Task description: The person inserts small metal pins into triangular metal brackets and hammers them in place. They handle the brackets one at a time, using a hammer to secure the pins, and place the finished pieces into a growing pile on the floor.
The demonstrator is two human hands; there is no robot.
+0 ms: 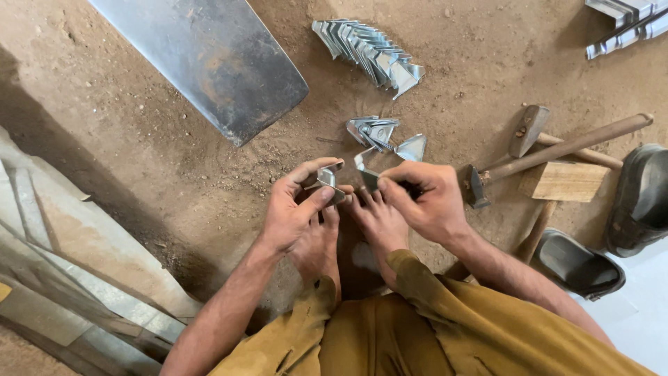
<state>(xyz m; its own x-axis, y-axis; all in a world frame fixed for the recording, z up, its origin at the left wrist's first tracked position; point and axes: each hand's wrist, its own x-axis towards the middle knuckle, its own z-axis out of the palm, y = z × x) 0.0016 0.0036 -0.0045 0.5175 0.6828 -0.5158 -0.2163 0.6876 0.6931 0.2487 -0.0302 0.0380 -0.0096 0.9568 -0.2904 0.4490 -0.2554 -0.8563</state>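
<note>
Both hands meet above the bare feet (351,230), left hand (296,209) on one bracket (327,179), right hand (424,198) on another (365,170). Beyond them lies a small bracket pile (376,131), farther off a bigger stack (369,52). Hammers (550,150) lie right, a sheet (209,56) left.

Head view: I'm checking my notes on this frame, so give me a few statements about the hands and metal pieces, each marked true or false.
1. The left hand holds a small bent metal piece. True.
2. The right hand grips a hammer. False: it holds another metal piece; the hammers lie on the ground.
3. A row of stacked metal pieces lies on the dirt. True.
4. The person wears shoes. False: bare feet show.
</note>
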